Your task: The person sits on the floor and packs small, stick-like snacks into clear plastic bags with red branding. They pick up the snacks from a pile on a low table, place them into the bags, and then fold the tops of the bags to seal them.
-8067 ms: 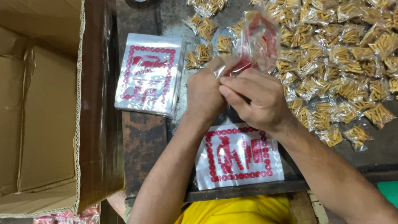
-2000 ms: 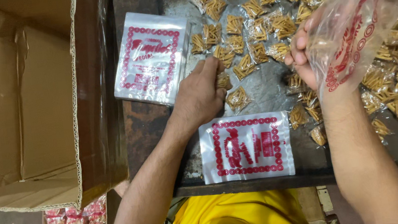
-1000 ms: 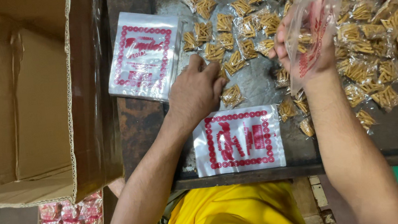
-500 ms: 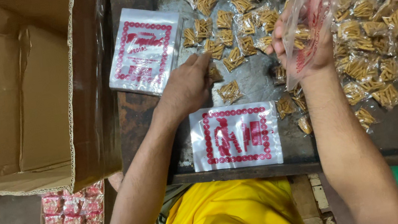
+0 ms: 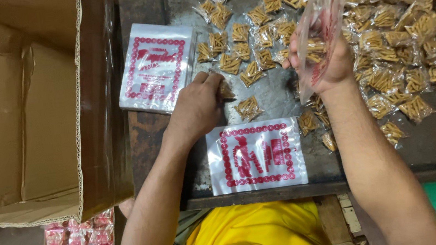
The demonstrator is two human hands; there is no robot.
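While pinching a small snack packet (image 5: 225, 89) mid-bench, left hand (image 5: 197, 108) closed; right hand (image 5: 327, 62) gripping printed bag (image 5: 322, 21) mouth-up, ready for filling.

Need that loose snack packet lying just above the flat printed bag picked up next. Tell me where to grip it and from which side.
Pinch the small packet by its crimped upper edge, coming from the left, where the left hand is closest. It lies flat and apart from the pile, with bare table around it.
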